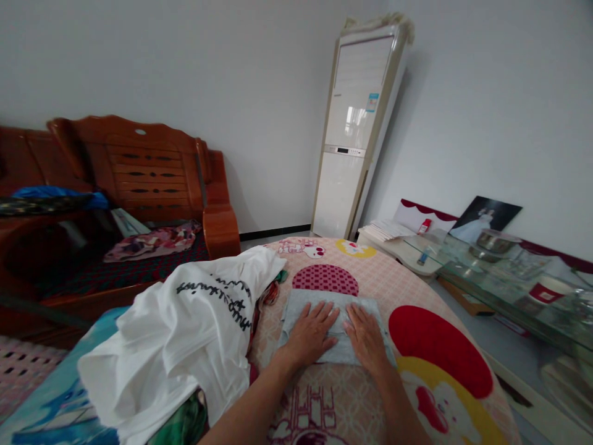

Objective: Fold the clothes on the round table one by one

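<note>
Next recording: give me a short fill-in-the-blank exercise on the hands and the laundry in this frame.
1. The left hand and the right hand rest side by side, palms ____, on the folded grey cloth.
2. The white garment with black lettering lies heaped to the ____ of both hands.
3. The tall air conditioner stands in the ____ of the room.

Missing words: down; left; corner.

A white shirt (pixel 185 346) lies near a wooden sofa (pixel 139 173).
</note>
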Demonstrator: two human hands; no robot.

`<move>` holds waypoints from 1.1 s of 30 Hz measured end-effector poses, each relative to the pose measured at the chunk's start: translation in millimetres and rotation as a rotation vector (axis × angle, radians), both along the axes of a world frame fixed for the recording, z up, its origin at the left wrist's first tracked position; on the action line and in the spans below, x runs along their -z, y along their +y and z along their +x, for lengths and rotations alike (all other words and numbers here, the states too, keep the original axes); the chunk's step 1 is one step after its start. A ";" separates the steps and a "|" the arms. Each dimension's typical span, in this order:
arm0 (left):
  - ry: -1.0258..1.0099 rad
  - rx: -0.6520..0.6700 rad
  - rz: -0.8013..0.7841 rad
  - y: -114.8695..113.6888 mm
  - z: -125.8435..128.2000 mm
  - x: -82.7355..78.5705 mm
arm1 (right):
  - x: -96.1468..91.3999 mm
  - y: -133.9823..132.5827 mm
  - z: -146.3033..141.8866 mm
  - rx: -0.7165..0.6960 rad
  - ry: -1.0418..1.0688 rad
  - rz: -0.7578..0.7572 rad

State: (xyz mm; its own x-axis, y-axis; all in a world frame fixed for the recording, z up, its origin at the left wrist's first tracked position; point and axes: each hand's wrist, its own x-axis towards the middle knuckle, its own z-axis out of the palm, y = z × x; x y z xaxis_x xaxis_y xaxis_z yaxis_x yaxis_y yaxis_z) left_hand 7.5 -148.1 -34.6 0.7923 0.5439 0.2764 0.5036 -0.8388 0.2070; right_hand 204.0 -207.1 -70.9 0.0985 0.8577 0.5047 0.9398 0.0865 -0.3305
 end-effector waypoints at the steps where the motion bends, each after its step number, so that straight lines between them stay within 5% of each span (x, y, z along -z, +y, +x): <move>1: 0.008 0.001 0.005 0.0 -0.2 -0.1 | 1.0 0.1 0.0 -0.007 0.009 0.014; 5: 0.034 -0.007 0.003 -0.2 -0.6 -5.5 | -7.3 -0.5 4.7 0.043 0.101 0.149; 9: 0.035 -0.009 -0.007 0.4 0.0 -7.0 | -16.5 -6.5 31.2 0.254 0.198 0.295; 14: -0.006 -0.001 -0.004 1.9 0.7 -4.1 | -8.9 -17.0 68.2 0.481 0.203 0.265; 24: 0.000 0.010 0.007 3.1 0.1 -2.7 | -7.1 -12.8 63.5 0.434 0.139 0.180; 33: 0.001 0.010 0.011 3.2 0.3 -2.1 | -6.0 -9.9 64.2 0.383 0.294 0.241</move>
State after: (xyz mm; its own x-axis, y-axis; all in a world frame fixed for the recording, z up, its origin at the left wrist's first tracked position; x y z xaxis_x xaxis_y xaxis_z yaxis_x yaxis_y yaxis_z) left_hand 7.8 -144.9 -32.5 0.7978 0.5331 0.2817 0.4955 -0.8459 0.1975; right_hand 268.2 -217.0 -64.9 0.5484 0.5957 0.5869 0.7897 -0.1379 -0.5978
